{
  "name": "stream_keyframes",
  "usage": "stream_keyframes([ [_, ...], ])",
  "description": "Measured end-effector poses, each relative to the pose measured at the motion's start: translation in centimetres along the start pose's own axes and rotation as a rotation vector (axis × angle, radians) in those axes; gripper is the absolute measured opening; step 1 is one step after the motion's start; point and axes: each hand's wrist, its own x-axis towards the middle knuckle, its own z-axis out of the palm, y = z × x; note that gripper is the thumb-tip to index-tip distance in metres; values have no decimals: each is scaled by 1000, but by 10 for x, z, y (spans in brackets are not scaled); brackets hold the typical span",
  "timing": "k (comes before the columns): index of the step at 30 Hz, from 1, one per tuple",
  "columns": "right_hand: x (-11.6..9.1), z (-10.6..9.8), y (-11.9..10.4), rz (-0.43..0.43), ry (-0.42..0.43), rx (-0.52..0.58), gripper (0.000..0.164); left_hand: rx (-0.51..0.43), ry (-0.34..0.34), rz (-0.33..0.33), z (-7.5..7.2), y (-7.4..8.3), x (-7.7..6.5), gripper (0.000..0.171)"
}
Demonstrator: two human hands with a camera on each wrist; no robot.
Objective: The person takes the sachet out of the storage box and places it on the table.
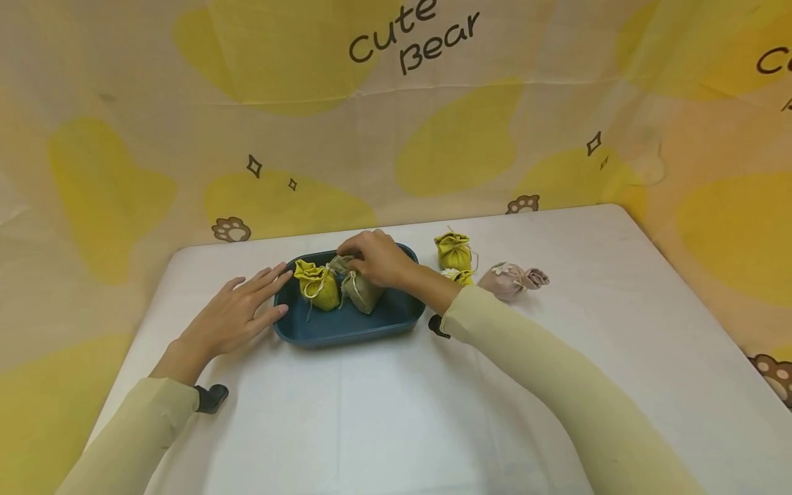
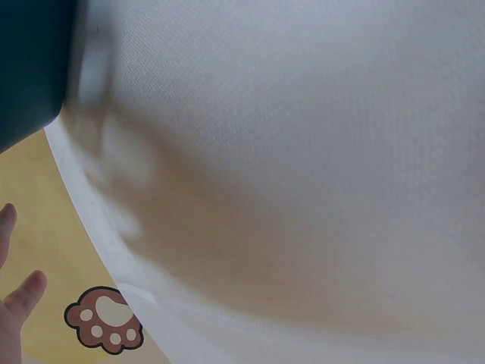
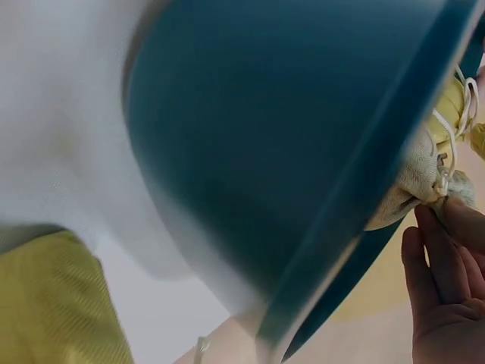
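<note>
A dark blue oval-cornered tray (image 1: 346, 337) stands on the table. Inside it sit a yellow drawstring pouch (image 1: 323, 289) on the left and a grey-green drawstring pouch (image 1: 365, 294) beside it. My right hand (image 1: 377, 258) pinches the gathered neck of the grey-green pouch, thumb and fingers together, as the right wrist view shows at the neck of that pouch (image 3: 413, 178). At the tray's left rim, my left hand (image 1: 238, 313) lies with fingers spread and fairly straight, fingertips right at the rim. Only two of its fingertips (image 2: 26, 294) show in the left wrist view.
Right of the tray stands a yellow pouch (image 1: 454, 252), with another yellow pouch (image 1: 459, 277) partly hidden by the right arm. A pinkish pouch (image 1: 507, 280) lies on its side farther right. Behind the white table (image 1: 383, 412) hangs a patterned cloth (image 1: 309, 137).
</note>
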Motion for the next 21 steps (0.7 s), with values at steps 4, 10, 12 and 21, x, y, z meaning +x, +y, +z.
stream_keyframes([
  [4,0,-6,2,-5,27,-25,26,-2,4,-2,0,-1,0,65],
  [10,-1,-18,3,13,56,33,26,1,0,-8,2,-1,-1,65],
  [12,-1,-22,3,12,63,60,27,-4,0,-10,2,0,-1,65],
  [21,-5,-50,4,-42,102,121,27,1,3,-13,1,1,0,65],
])
